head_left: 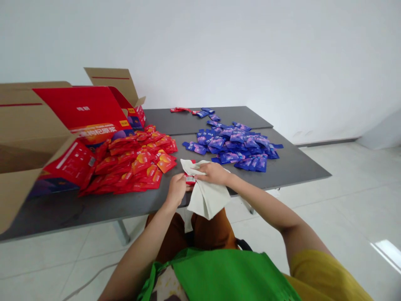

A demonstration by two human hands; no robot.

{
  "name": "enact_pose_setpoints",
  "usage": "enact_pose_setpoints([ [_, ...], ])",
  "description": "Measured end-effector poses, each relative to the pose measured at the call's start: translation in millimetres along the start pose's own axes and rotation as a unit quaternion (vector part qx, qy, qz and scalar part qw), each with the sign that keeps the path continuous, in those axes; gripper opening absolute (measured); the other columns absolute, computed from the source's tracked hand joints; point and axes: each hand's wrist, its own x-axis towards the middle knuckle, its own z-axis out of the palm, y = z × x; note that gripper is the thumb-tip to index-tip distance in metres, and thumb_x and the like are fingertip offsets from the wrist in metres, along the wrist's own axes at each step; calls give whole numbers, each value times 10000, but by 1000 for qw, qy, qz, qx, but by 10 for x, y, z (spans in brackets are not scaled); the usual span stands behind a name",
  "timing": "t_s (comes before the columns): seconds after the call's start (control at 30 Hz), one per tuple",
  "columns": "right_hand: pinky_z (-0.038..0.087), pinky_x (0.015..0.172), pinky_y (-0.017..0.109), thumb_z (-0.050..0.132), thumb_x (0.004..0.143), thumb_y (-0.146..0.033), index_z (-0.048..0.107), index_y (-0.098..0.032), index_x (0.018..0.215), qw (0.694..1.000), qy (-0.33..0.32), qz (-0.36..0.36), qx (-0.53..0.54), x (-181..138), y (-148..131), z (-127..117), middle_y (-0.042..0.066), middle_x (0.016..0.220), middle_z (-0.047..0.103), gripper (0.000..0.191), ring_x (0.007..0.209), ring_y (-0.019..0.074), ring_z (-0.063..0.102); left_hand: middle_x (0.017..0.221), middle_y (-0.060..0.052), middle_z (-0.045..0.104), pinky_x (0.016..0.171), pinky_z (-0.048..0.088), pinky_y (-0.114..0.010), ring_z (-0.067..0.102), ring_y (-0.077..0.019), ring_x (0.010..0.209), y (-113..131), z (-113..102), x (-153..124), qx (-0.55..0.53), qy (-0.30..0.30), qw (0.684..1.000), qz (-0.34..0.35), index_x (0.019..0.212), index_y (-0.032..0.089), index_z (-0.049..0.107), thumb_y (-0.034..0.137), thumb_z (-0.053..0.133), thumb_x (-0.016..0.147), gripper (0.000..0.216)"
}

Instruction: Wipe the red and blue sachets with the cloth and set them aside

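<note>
Near the table's front edge, my left hand (177, 189) grips a red sachet (190, 179) with a barcode showing. My right hand (213, 173) is closed on a white cloth (209, 197), which lies over part of that sachet and hangs down past the table edge. Left of my hands is a heap of red sachets (138, 161) with orange print. Beyond and to the right lies a pile of blue-purple sachets (234, 144). My right fingertips press the cloth against the sachet; the sachet's far end is mostly covered.
Two open cardboard boxes with red printing, a near box (84, 109) and a farther box (140, 115), stand at the left with flaps spread. A few red sachets (181, 109) and blue sachets (205, 112) lie at the back of the dark table (300, 167). A wall rises behind.
</note>
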Motion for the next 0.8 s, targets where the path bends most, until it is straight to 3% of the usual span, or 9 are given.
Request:
enact_pose_setpoints([
  [0.13, 363, 697, 205, 548, 952, -482, 723, -199, 1016, 999, -2, -18, 50, -83, 45, -6, 53, 1007, 679, 338, 869, 146, 611, 839, -95, 701, 645, 573, -342, 681, -192, 675, 23, 30, -44, -9, -25, 1000, -2, 947, 112, 623, 249, 490, 809, 235],
  [0.33, 366, 699, 221, 507, 950, -540, 716, -220, 1065, 995, 8, 95, 5, 192, 112, -1, 62, 1020, 684, 400, 925, 191, 617, 857, -90, 708, 643, 555, -286, 684, -209, 775, -69, -49, -62, 110, 15, 990, 83, 897, 134, 637, 376, 488, 842, 290],
  [0.43, 367, 710, 222, 514, 957, -498, 704, -228, 1117, 999, 11, 47, 15, 123, 28, -13, 63, 1035, 674, 367, 924, 187, 612, 894, -86, 714, 655, 569, -299, 691, -207, 778, -107, -85, -67, 102, 14, 990, 92, 921, 141, 640, 417, 495, 839, 323],
  [0.53, 366, 742, 211, 555, 951, -450, 682, -241, 1178, 996, 24, -24, 83, -81, -49, 19, 46, 1028, 667, 334, 925, 165, 604, 950, -86, 712, 676, 594, -330, 699, -189, 734, -112, -76, -84, 30, -11, 997, 77, 978, 137, 645, 414, 547, 813, 337],
  [0.6, 365, 744, 207, 571, 946, -436, 682, -236, 1182, 991, 34, -35, 126, -203, -59, 61, 34, 959, 665, 329, 880, 151, 600, 961, -83, 714, 687, 602, -336, 702, -188, 737, -97, -53, -97, 12, -28, 997, 73, 989, 134, 660, 384, 594, 783, 331],
  [0.8, 366, 752, 226, 571, 946, -409, 670, -284, 1214, 981, 114, 124, 92, -299, -63, 147, 26, 1005, 657, 312, 890, 155, 588, 723, -48, 701, 588, 579, -279, 684, -185, 669, 36, 15, -106, 35, -42, 998, 40, 806, 125, 698, 340, 633, 727, 238],
])
